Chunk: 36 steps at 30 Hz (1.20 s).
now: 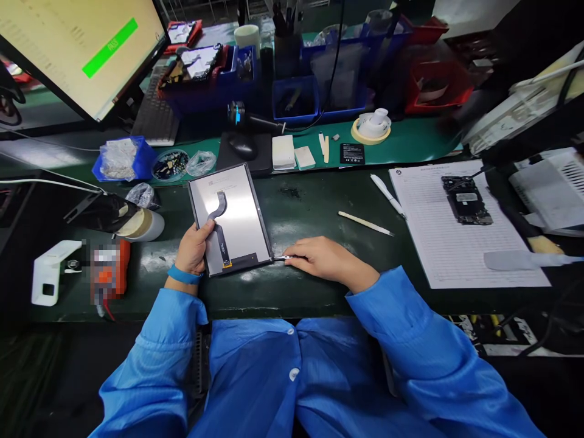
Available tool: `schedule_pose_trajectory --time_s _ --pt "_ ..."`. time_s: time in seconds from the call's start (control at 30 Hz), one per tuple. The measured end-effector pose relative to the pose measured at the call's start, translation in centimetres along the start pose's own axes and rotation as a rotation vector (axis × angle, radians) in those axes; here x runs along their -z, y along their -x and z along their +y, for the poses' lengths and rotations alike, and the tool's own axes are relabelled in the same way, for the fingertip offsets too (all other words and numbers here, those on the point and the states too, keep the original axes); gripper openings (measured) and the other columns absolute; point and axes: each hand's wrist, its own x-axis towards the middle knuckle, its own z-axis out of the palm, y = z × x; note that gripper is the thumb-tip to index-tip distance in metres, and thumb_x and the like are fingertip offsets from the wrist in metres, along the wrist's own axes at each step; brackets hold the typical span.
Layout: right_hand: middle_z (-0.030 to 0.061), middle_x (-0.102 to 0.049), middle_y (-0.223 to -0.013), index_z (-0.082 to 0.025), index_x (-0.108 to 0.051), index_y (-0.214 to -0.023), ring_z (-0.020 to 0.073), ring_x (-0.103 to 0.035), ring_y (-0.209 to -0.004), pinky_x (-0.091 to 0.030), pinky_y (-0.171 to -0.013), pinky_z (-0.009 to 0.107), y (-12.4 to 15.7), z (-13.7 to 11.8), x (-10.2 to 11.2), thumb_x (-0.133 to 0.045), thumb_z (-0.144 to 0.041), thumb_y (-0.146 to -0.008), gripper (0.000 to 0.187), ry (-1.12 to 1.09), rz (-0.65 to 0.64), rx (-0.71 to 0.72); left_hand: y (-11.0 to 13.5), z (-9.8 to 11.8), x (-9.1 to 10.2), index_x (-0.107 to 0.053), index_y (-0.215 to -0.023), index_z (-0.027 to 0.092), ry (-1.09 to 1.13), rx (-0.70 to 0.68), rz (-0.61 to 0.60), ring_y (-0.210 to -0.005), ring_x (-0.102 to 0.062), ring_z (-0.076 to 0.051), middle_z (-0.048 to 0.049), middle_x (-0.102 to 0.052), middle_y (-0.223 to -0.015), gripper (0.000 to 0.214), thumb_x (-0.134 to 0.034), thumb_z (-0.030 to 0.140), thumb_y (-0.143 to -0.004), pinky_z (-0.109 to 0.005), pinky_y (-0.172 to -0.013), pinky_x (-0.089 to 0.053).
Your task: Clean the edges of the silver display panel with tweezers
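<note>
My left hand (193,247) grips the left edge of a display panel (244,213), its thumb over the silver back beside a dark ribbon cable (220,234). The panel is tilted above the dark bench. My right hand (319,258) pinches a small metal tool (281,258), possibly tweezers, whose tip meets the panel's lower right corner. Most of that tool is hidden by the fingers. To the right of the panel lie a thin pale stick with a brush-like end (365,223) and a white pen (387,194).
A circuit board (468,199) rests on a printed sheet (424,243) at right. Along the back shelf are a mouse (241,146), a black battery (352,153), a tape roll (371,129) and blue bins (295,97). An orange meter (119,267) stands at left, below a monitor (82,48).
</note>
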Motion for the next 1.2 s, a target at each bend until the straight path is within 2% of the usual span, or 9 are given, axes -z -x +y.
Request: schedule_pose_trajectory --time_s 0.23,0.4,0.6,0.77,0.87,1.0,1.07,1.2 --pt "0.0053 -0.078 -0.095 -0.022 -0.078 -0.106 0.0205 -0.071 -0.085 -0.046 -0.071 0.029 -0.09 -0.23 0.05 -0.051 -0.033 -0.105 0.029 0.063 -0.018 -0.021 0.17 0.19 -0.19 -0.067 -0.098 0.014 0.009 0.011 0.006 -0.065 -0.071 -0.018 -0.0025 -0.075 -0.081 0.041 -0.086 0.033 -0.066 -0.032 -0.072 -0.064" --pt "0.0037 -0.08 -0.097 -0.023 -0.075 -0.114 0.0207 -0.074 -0.087 -0.05 -0.075 0.028 -0.24 -0.67 0.23 -0.066 -0.032 -0.097 0.021 -0.052 -0.043 -0.127 0.22 0.33 -0.3 -0.068 -0.099 0.014 -0.018 0.017 0.011 -0.07 -0.073 -0.02 -0.003 -0.075 -0.08 0.039 -0.084 0.032 -0.069 -0.032 -0.072 -0.064" --pt "0.007 -0.079 -0.107 -0.021 -0.076 -0.115 0.0229 -0.073 -0.093 -0.052 -0.082 0.031 -0.12 -0.34 0.09 -0.059 -0.031 -0.101 0.024 -0.01 -0.02 -0.014 0.32 0.41 -0.33 -0.067 -0.094 0.015 0.018 0.03 0.02 -0.059 -0.069 -0.016 -0.0016 -0.074 -0.077 0.039 -0.086 0.031 -0.065 -0.028 -0.062 -0.063" --pt "0.0073 -0.079 -0.101 -0.02 -0.077 -0.113 0.0234 -0.073 -0.089 -0.051 -0.076 0.032 -0.07 -0.4 0.18 -0.053 -0.032 -0.104 0.029 0.035 -0.043 -0.018 0.28 0.34 -0.32 -0.067 -0.096 0.014 0.02 0.016 -0.001 -0.059 -0.069 -0.016 -0.0022 -0.075 -0.079 0.042 -0.087 0.033 -0.063 -0.026 -0.06 -0.062" --pt "0.0069 -0.08 -0.102 -0.021 -0.078 -0.111 0.0235 -0.074 -0.09 -0.049 -0.075 0.031 -0.14 -0.64 0.28 -0.053 -0.03 -0.104 0.028 0.015 -0.06 -0.06 0.12 0.21 -0.25 -0.067 -0.098 0.014 0.003 0.009 -0.006 -0.06 -0.069 -0.016 -0.0024 -0.075 -0.08 0.043 -0.086 0.033 -0.065 -0.027 -0.063 -0.062" --pt "0.0043 -0.08 -0.097 -0.024 -0.076 -0.112 0.0216 -0.074 -0.087 -0.049 -0.074 0.029 -0.22 -0.81 0.28 -0.064 -0.032 -0.098 0.021 -0.069 -0.069 -0.149 0.01 0.06 -0.08 -0.066 -0.098 0.014 -0.015 0.008 -0.005 -0.059 -0.069 -0.016 -0.0024 -0.074 -0.078 0.041 -0.085 0.033 -0.067 -0.029 -0.065 -0.063" --pt "0.0049 -0.08 -0.099 -0.023 -0.076 -0.114 0.0218 -0.074 -0.088 -0.05 -0.075 0.029 -0.21 -0.76 0.25 -0.066 -0.032 -0.097 0.022 -0.083 -0.062 -0.137 0.02 0.05 -0.04 -0.067 -0.098 0.014 -0.01 0.009 -0.005 -0.06 -0.069 -0.016 -0.0026 -0.074 -0.078 0.04 -0.084 0.033 -0.068 -0.029 -0.065 -0.063" --pt "0.0065 -0.079 -0.109 -0.022 -0.077 -0.112 0.0229 -0.073 -0.095 -0.05 -0.081 0.032 -0.15 -0.65 0.31 -0.056 -0.031 -0.102 0.025 -0.07 -0.046 -0.05 0.13 0.07 -0.09 -0.068 -0.1 0.015 -0.013 0.007 0.001 -0.071 -0.073 -0.021 -0.0045 -0.075 -0.081 0.037 -0.082 0.032 -0.07 -0.034 -0.072 -0.065"
